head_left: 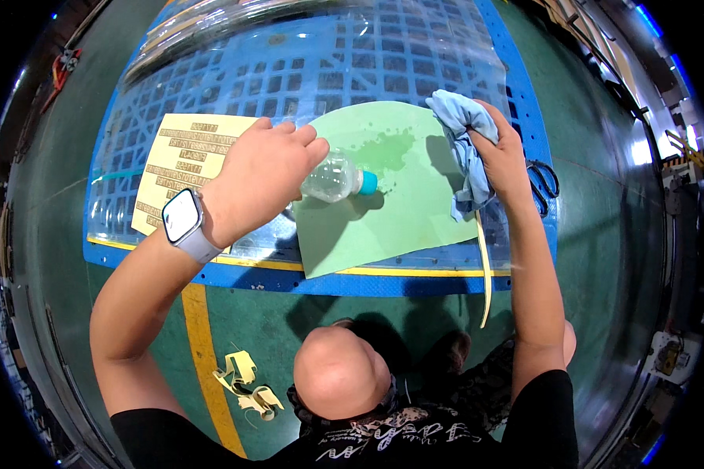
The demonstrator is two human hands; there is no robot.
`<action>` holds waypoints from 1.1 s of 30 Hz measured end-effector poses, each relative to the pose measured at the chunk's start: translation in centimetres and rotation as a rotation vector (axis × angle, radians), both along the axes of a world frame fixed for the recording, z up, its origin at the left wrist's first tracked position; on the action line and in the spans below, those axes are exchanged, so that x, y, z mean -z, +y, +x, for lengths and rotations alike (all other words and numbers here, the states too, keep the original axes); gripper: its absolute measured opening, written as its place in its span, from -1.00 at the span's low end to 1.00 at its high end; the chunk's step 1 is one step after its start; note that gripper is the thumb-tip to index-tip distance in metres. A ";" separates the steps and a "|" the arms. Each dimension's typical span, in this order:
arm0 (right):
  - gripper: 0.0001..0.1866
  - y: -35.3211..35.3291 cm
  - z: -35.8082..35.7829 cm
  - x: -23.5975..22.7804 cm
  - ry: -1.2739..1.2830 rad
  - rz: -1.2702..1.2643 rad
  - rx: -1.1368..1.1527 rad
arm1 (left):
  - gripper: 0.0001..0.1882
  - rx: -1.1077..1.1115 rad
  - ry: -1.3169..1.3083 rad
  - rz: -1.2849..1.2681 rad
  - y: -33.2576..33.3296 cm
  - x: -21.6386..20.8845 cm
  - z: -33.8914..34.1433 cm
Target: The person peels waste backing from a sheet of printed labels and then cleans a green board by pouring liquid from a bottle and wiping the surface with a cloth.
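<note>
My left hand [270,160] is closed around a clear plastic bottle [332,178] with a teal cap, tilted so the cap points right, above a green sheet [352,234]. Dark wet spots show on the sheet beyond the cap. At the sheet's right side, my right hand [499,148] grips a crumpled light-blue cloth [463,144]. Left of the bottle, partly behind my left forearm, lies a cream sheet [181,144] with rows of cut-out lettering. A narrow pale strip [485,273] hangs over the table's front edge below the cloth.
Clear plastic film covers the blue grid-topped table [305,280]. Black-handled scissors [543,184] lie right of my right hand. Rolled clear film [203,35] rests at the far side. Yellow scraps [246,383] lie on the green floor beside a yellow line [203,352].
</note>
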State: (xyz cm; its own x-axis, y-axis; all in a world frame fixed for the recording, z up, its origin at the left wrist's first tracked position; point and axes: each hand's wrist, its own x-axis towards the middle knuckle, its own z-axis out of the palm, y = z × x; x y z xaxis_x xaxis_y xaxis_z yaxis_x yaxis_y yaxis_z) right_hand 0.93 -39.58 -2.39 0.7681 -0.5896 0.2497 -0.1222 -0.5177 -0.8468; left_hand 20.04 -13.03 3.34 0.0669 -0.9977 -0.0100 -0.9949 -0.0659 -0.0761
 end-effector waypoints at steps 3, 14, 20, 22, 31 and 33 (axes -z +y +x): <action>-0.61 0.2 0.5 -0.2 -0.012 0.039 -0.001 | -0.50 0.018 0.037 -0.004 0.1 -0.1 -1.1; -0.62 -1.3 -0.4 -1.0 -0.014 -0.005 0.050 | -0.46 0.086 0.068 -0.053 -0.2 0.4 -1.2; -0.62 -1.8 -0.6 -0.5 -0.019 0.038 0.048 | -0.45 0.086 0.037 -0.036 -0.7 0.3 -1.6; -0.62 -1.9 -0.6 -0.4 -0.037 0.031 0.039 | -0.42 0.032 0.065 -0.070 -1.1 0.3 -1.2; -0.49 0.3 -0.2 1.5 0.057 -0.217 -0.016 | -0.17 -0.421 0.381 -0.568 -4.4 4.7 7.5; -0.46 2.6 1.0 1.9 0.146 -0.275 -0.080 | -0.16 -0.537 0.502 -0.774 -5.5 7.0 9.3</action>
State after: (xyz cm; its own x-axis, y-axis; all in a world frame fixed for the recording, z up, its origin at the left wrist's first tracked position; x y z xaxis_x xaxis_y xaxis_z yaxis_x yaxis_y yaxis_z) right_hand 1.90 -37.02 -4.30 0.8489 -0.4512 0.2753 -0.1812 -0.7377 -0.6503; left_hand 29.35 -18.50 -3.70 0.6638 -0.5858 0.4649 -0.7270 -0.3596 0.5850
